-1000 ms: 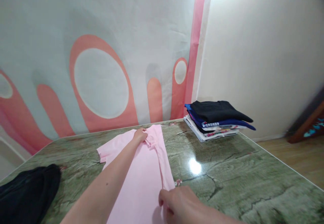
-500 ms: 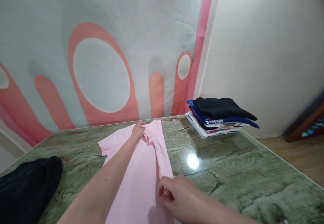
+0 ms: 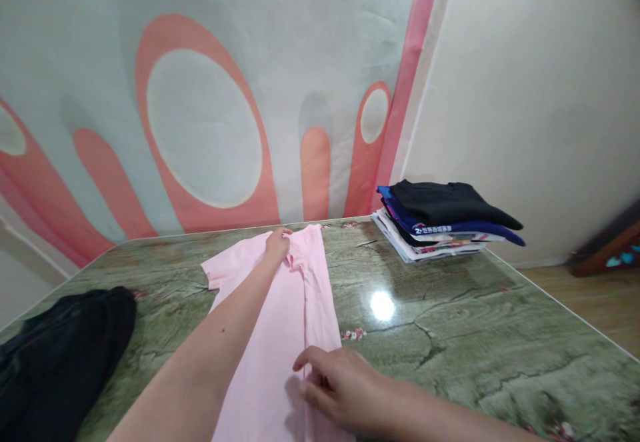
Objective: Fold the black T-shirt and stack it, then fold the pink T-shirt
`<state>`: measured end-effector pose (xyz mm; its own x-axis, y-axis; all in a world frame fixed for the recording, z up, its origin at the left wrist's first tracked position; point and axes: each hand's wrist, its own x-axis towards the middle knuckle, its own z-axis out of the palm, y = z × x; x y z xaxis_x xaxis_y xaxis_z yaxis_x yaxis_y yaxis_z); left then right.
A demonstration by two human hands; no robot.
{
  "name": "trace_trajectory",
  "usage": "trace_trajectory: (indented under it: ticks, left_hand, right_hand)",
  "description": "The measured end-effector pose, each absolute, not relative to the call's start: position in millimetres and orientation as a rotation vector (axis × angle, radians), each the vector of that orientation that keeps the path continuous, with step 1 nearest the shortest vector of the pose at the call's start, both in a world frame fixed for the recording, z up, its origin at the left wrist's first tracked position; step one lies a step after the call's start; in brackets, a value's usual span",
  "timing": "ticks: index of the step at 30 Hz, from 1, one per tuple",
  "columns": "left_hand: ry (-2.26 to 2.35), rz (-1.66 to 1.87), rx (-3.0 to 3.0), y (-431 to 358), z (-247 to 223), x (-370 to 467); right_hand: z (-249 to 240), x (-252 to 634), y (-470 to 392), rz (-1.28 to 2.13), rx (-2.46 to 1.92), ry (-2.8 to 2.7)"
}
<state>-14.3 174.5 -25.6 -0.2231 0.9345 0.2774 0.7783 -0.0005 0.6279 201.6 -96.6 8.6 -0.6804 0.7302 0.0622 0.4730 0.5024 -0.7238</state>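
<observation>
A pink short-sleeved shirt [image 3: 270,335] lies lengthwise on the table, its right side folded inward over the body and its left sleeve spread out. At the shirt's collar, my left hand [image 3: 278,243] has its fingers closed on the fabric. Lower down, my right hand [image 3: 335,385] hovers over or lightly touches the folded right part, thumb and index finger apart, with no cloth visible between them.
Dark clothing [image 3: 70,355] is heaped at the left of the wood-patterned table [image 3: 450,335]. A stack of folded clothes [image 3: 445,219], black on top, sits at the back right corner. A decorated wall stands behind.
My right hand has moved slightly left, and its fingers have opened off the fabric. The folded right part now lies flatter and further in. My left hand stays at the collar; the view has shifted slightly.
</observation>
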Motion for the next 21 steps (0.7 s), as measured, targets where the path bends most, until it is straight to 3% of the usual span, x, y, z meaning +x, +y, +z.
trace_trajectory:
  ticks: [9,21]
  left_hand:
    - [1.956,1.126,2.123,139,-9,-19]
    - [1.588,0.754,2.578,49,-6,-23]
  right_hand:
    - [-5,231,-64,0.675,-1.057,-2.125]
    - [-10,226,-74,0.422,-0.812,-2.382]
